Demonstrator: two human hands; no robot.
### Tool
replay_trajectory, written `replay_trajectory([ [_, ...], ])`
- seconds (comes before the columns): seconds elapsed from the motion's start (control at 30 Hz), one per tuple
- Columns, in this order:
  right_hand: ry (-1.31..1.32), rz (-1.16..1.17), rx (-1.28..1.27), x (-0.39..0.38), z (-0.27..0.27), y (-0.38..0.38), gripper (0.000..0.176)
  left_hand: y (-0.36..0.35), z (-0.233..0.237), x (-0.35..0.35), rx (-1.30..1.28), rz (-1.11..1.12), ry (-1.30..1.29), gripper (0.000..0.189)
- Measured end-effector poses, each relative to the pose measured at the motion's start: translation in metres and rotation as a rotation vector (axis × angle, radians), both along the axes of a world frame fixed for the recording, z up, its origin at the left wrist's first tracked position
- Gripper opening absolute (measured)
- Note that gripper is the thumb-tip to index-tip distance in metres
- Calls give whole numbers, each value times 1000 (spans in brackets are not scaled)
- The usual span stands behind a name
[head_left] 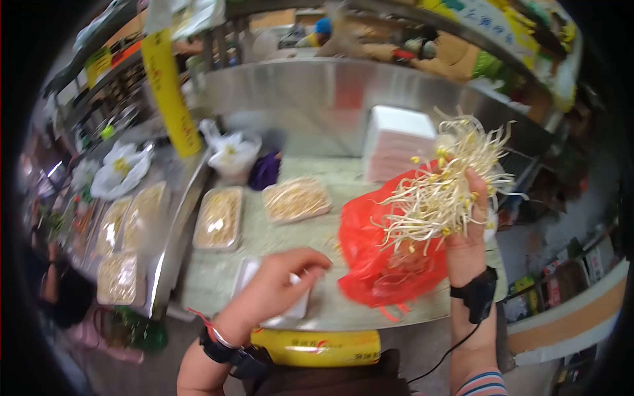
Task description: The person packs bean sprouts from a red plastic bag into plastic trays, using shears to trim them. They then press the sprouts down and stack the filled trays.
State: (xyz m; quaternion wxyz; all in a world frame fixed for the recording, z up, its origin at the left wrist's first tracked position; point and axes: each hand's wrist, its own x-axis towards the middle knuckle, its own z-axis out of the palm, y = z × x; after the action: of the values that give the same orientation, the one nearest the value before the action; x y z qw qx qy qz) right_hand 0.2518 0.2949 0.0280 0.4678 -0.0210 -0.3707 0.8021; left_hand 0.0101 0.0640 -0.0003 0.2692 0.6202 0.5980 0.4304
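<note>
My right hand (470, 221) is raised at the right, gripping a large loose bunch of bean sprouts (432, 201) with pale stems and yellow heads. Beneath the bunch lies an open red plastic bag (370, 244). My left hand (284, 280) hovers over a white foam tray (300, 307) near the table's front edge, hiding much of it. Its thumb and fingers curl toward each other; whatever they pinch, if anything, is too small to make out. Behind it sit two wrapped trays of sprouts, one upright lengthwise (219, 218) and one lying crosswise (297, 200).
A stack of white foam trays (399, 142) stands at the back right. Several packed sprout trays (121, 277) rest on the metal counter at left. A tub with a plastic bag (234, 158) and a purple bag (265, 170) are behind. A yellow film roll (317, 346) lies at the front edge.
</note>
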Motion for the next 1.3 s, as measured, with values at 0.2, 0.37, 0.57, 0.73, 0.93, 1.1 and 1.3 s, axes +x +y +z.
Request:
replay_trajectory([
  [0.2, -236, -58, 53, -72, -27, -66, 55, -90, -87, -98, 106, 711, 178, 31],
  [0.37, -453, 19, 104, -118, -41, -116, 60, -110, -166, -91, -59, 684, -2, 43],
  [0.57, -578, 138, 229, -141, -72, -135, 65, -114, -148, -43, -99, 620, -52, 42],
  [0.73, -749, 194, 663, -146, -123, -134, 63, -117, -151, -43, -77, 627, -81, 40],
  [0.93, -1033, 185, 1172, -149, -113, -126, 72, -116, -146, -43, -86, 631, -88, 38],
  [1.1, -1107, 206, 1159, -151, -122, -121, 74, -116, -147, -43, -91, 626, -91, 37],
  [1.3, -818, 262, 488, -154, -116, -104, 63, -113, -143, -42, -72, 645, -180, 38],
])
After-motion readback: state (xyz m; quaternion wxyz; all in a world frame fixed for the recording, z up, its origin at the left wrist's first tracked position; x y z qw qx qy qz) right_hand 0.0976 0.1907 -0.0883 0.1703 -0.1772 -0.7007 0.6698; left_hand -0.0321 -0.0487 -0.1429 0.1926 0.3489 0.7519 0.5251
